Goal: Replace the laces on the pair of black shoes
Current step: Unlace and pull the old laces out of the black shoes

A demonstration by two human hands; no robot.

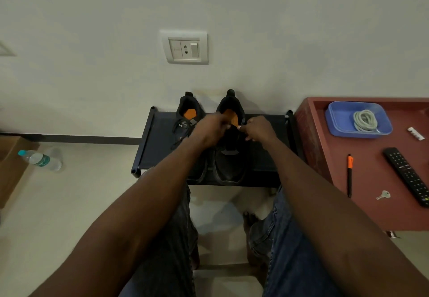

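At nine o'clock a water bottle (40,159) lies on the floor beside a cardboard box (10,164), well clear of the work. At the centre a low black rack (160,134) stands against the wall and carries the pair of black shoes, heels toward twelve o'clock. The left shoe (188,117) still has its dark lace trailing loose across the rack — a stray end that could snag a wrist and drag the shoe off the front edge.

The left hand (210,128) is curled over the collar of the right shoe (229,157); what its fingers hold is hidden, so their state cannot be told. The right hand (257,128) pinches something small and dark at the shoe's top eyelet, likely the lace end, the other fingers loosely curled. A sharp pull from here could tip the shoe toward six o'clock, since nothing pins its toe.

At three o'clock the red desk (371,180) bears a blue tray (334,120) with the coiled pale laces (364,120) — well apart from the hands, so a reach across could knock the orange pen (349,176), remote (406,176) or key (384,195).
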